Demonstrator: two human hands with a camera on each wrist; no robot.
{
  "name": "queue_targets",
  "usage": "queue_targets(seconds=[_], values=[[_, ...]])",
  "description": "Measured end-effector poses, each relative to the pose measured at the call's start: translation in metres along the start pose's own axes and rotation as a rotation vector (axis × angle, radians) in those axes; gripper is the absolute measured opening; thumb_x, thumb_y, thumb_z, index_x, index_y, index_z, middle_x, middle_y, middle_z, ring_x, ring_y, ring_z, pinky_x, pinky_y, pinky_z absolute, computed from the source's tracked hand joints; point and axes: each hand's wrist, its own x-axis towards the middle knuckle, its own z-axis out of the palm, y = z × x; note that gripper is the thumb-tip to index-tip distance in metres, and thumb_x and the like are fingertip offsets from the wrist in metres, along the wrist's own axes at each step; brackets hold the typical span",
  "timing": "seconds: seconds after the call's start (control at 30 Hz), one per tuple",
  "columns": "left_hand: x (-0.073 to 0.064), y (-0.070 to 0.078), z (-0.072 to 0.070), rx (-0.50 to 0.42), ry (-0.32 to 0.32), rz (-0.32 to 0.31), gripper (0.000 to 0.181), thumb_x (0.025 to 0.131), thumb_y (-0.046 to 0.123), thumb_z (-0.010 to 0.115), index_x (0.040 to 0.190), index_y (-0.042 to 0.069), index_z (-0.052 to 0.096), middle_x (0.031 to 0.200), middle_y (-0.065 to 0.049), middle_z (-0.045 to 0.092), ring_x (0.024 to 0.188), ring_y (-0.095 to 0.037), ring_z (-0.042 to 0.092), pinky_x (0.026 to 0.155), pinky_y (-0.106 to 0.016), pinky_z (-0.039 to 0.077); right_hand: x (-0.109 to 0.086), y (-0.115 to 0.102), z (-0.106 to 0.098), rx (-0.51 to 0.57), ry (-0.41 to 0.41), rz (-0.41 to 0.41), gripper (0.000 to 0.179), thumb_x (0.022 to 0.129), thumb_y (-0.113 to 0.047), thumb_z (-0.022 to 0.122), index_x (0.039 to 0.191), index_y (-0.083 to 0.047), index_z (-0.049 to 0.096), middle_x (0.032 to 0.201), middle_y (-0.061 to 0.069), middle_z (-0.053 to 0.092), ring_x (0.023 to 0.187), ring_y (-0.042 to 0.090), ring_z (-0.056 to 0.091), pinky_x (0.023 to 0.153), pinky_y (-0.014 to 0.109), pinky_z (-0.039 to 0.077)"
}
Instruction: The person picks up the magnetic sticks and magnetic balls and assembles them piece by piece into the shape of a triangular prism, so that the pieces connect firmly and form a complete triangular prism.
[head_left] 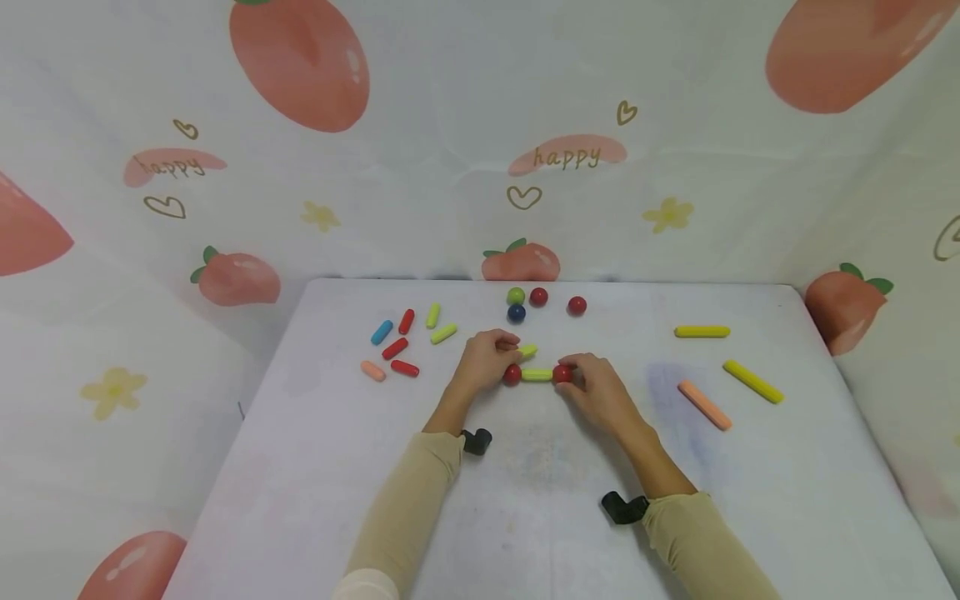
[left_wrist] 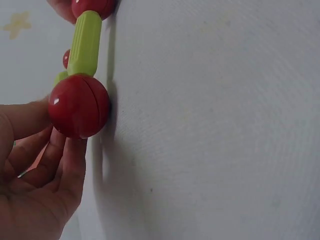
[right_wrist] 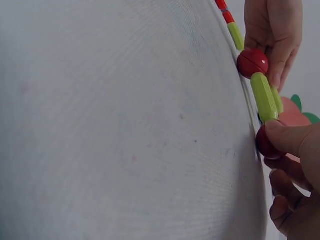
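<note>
Two red balls are joined by a short yellow-green rod [head_left: 537,376] over the middle of the table. My left hand [head_left: 486,362] holds the left red ball [left_wrist: 78,106] between thumb and fingers. At the other end, my right hand [head_left: 600,392] pinches the right red ball [right_wrist: 269,142] with its thumb and fingers. A second yellow-green rod [head_left: 528,351] sticks out by the left fingertips, just behind the first; whether it is fixed to a ball is hidden.
Behind the hands lie a green ball [head_left: 516,296], a dark blue ball [head_left: 517,313] and two loose red balls [head_left: 539,297]. Several short rods, including a blue rod [head_left: 382,332], lie left. Longer yellow rods [head_left: 753,382] and an orange rod [head_left: 705,405] lie right.
</note>
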Motion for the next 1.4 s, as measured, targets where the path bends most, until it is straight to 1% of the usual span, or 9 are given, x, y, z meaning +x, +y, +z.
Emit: queue_targets(seconds=[0.2,0.37,0.5,0.63,0.8,1.0,1.23,1.3,1.4], values=[[0.002,0.0,-0.003,-0.068,-0.026,-0.01,0.028,0.097,0.023,0.07,0.123,0.013,0.071,0.119,-0.005,0.074,0.112,-0.021,0.068,0.104,-0.04,0.052,0.002,-0.001,0.001,-0.009,0.005,-0.01,0.043,0.091,-0.019,0.078,0.129,-0.009,0.063,0.12,0.01,0.069,0.098,0.024,0.056,0.087,0.041,0.052],[0.004,-0.002,-0.003,-0.076,-0.032,-0.012,0.027,0.098,0.02,0.067,0.125,0.013,0.07,0.123,-0.007,0.073,0.117,-0.023,0.068,0.105,-0.041,0.052,0.001,-0.002,0.0,-0.02,0.0,-0.013,0.043,0.091,-0.019,0.078,0.129,-0.008,0.063,0.119,0.011,0.069,0.097,0.024,0.056,0.086,0.04,0.051],[0.004,-0.003,-0.003,-0.095,-0.022,-0.023,0.03,0.097,0.019,0.068,0.126,0.01,0.068,0.119,-0.009,0.074,0.113,-0.023,0.069,0.102,-0.041,0.053,0.0,-0.004,0.0,-0.026,-0.005,-0.009,0.044,0.091,-0.021,0.077,0.13,-0.008,0.062,0.119,0.01,0.068,0.098,0.023,0.056,0.087,0.04,0.051],[0.003,-0.003,-0.004,-0.099,-0.013,-0.051,0.031,0.094,0.023,0.072,0.121,0.008,0.069,0.111,-0.008,0.075,0.105,-0.022,0.07,0.099,-0.04,0.055,-0.001,-0.004,-0.001,-0.027,-0.004,-0.01,0.044,0.092,-0.021,0.076,0.131,-0.007,0.062,0.12,0.01,0.068,0.098,0.023,0.056,0.086,0.04,0.051],[0.004,-0.005,-0.005,-0.069,-0.019,-0.053,0.034,0.093,0.029,0.073,0.12,0.009,0.071,0.109,-0.007,0.076,0.103,-0.02,0.07,0.097,-0.039,0.055,0.0,-0.003,0.0,-0.024,-0.002,-0.005,0.044,0.092,-0.022,0.076,0.131,-0.008,0.062,0.12,0.01,0.068,0.098,0.023,0.056,0.086,0.039,0.051],[0.004,-0.008,-0.006,0.028,-0.06,-0.025,0.037,0.094,0.035,0.071,0.123,0.012,0.072,0.107,-0.005,0.076,0.099,-0.019,0.068,0.094,-0.038,0.054,0.0,-0.004,0.0,-0.022,-0.003,0.003,0.044,0.092,-0.022,0.077,0.132,-0.009,0.061,0.121,0.01,0.068,0.099,0.024,0.056,0.088,0.041,0.052],[-0.001,-0.008,-0.011,0.099,-0.081,-0.022,0.037,0.096,0.04,0.068,0.122,0.014,0.072,0.111,-0.003,0.074,0.106,-0.019,0.065,0.1,-0.041,0.051,0.002,-0.003,0.002,-0.03,-0.011,0.016,0.045,0.093,-0.023,0.076,0.133,-0.009,0.061,0.123,0.01,0.068,0.102,0.024,0.057,0.091,0.042,0.054],[-0.004,-0.008,-0.013,0.093,-0.095,-0.017,0.038,0.095,0.04,0.07,0.123,0.015,0.071,0.111,-0.003,0.074,0.106,-0.019,0.065,0.101,-0.042,0.051,0.002,-0.003,0.002,-0.031,-0.011,0.021,0.045,0.092,-0.023,0.077,0.132,-0.009,0.061,0.123,0.01,0.068,0.102,0.024,0.057,0.091,0.042,0.054],[-0.009,-0.011,-0.016,0.077,-0.111,-0.012,0.039,0.09,0.038,0.076,0.122,0.017,0.071,0.109,0.0,0.075,0.101,-0.017,0.068,0.099,-0.041,0.052,0.002,-0.003,0.003,-0.038,-0.004,0.014,0.044,0.092,-0.022,0.077,0.131,-0.009,0.062,0.122,0.009,0.068,0.101,0.023,0.057,0.09,0.041,0.053]])
